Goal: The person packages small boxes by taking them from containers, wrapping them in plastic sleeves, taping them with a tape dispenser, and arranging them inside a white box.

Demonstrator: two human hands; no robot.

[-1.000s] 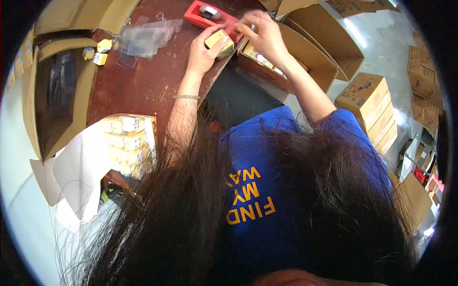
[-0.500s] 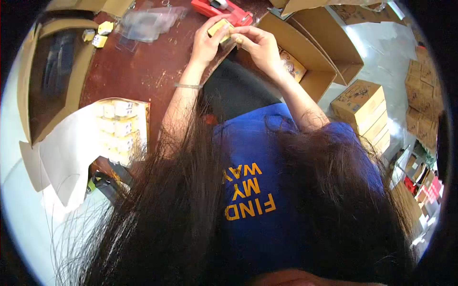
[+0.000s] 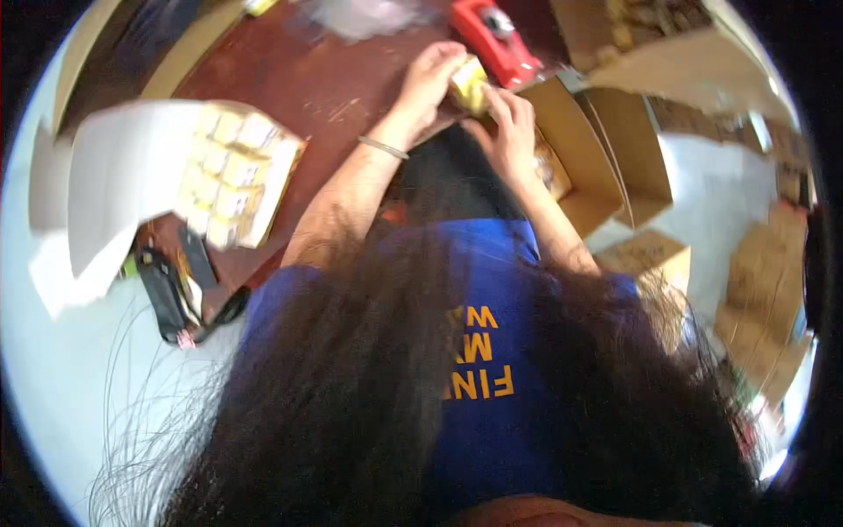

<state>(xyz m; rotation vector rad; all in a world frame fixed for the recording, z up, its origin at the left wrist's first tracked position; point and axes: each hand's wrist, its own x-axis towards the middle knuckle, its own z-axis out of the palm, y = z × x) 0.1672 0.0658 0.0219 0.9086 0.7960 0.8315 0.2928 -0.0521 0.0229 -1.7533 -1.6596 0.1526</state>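
Observation:
My left hand [image 3: 432, 81] grips a small yellow box [image 3: 470, 83] above the near edge of the dark red table [image 3: 325, 75]. The fingertips of my right hand [image 3: 511, 132] touch or nearly touch the box's lower right side; blur hides the exact contact, and its fingers are partly spread. Just beyond the box lies a red tape dispenser [image 3: 496, 44]. On the left, an open white-lidded carton [image 3: 285, 176] holds several small yellow-and-white boxes in rows.
Blurred clear plastic pieces [image 3: 364, 16] lie at the table's far side. Open cardboard boxes [image 3: 575, 140] stand at the right, with a closed carton [image 3: 650, 255] on the floor. A black bag [image 3: 162, 294] is at the lower left.
The view has turned, so the table and carton appear shifted. My right hand has come from beside the tape dispenser to the yellow box, which my left hand still holds.

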